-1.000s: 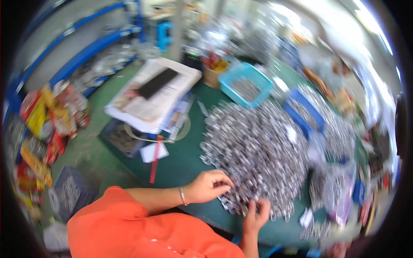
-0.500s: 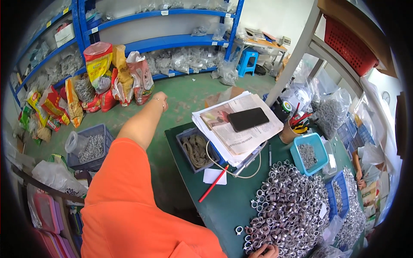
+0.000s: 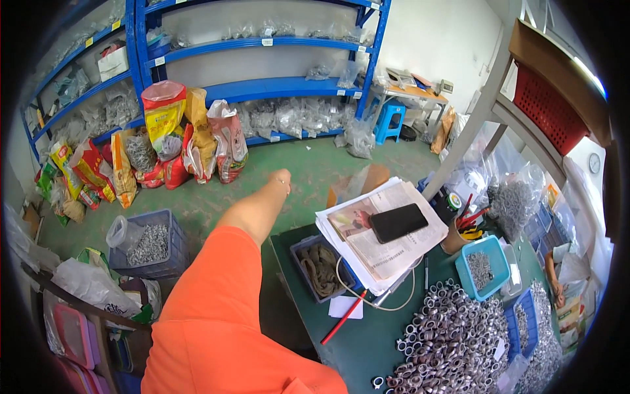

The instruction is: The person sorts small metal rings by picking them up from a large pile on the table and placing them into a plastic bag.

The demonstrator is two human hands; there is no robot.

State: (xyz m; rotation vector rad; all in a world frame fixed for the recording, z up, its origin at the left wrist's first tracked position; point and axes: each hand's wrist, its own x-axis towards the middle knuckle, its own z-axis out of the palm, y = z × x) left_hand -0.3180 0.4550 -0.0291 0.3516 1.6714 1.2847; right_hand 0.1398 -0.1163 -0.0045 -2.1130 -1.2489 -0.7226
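Observation:
My left arm, in an orange sleeve, stretches forward over the green floor. At its end my left hand (image 3: 282,178) is foreshortened, its fingers hidden, left of and beyond the table. Something thin and shiny circles the arm near the hand. Nearest to that hand is a brown cardboard box (image 3: 367,180). On the green table (image 3: 308,262) lies a large pile of ring-shaped metal parts (image 3: 453,335), with one loose metal ring (image 3: 378,382) beside it. My right hand is out of view.
Papers (image 3: 367,243) with a black phone (image 3: 399,223) on top lie beside a grey-blue bin (image 3: 319,270). A red pen (image 3: 344,318) and turquoise tray (image 3: 483,266) are on the table. Filled sacks (image 3: 164,121) stand before blue shelves (image 3: 262,92). A person's arm (image 3: 554,282) shows far right.
The whole view has shifted, so the scene sits lower and further right. My right hand, earlier at the pile's near edge, has left the picture. My left arm stays stretched out.

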